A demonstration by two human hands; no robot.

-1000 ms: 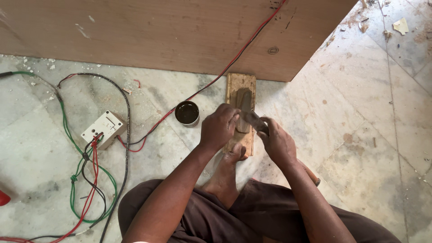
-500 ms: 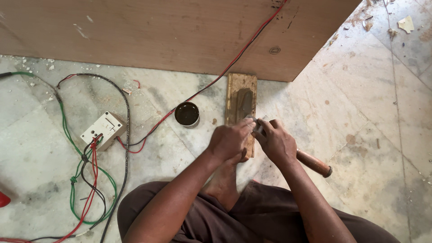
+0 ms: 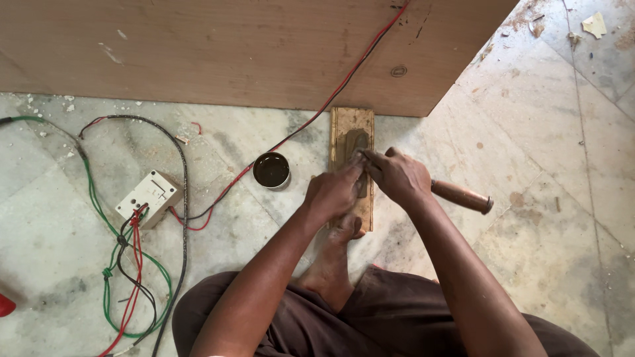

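Note:
A chisel with a brown wooden handle (image 3: 463, 196) is in my right hand (image 3: 400, 175), its blade pressed flat on a dark sharpening stone (image 3: 356, 140). The stone is set in a narrow wooden block (image 3: 351, 121) on the floor. The fingers of my left hand (image 3: 336, 190) press down on the blade next to my right hand. The blade tip is mostly hidden under both hands. My bare foot (image 3: 334, 258) holds down the near end of the block.
A small round tin of dark liquid (image 3: 271, 170) stands left of the block. Farther left lie a white switch box (image 3: 147, 197) and red, green and black wires (image 3: 129, 277). A plywood board (image 3: 251, 46) spans the top; stone floor (image 3: 549, 198) extends right.
Both hands slid the chisel toward me along the stone, then away again. The wooden handle now shows to the right of my right hand.

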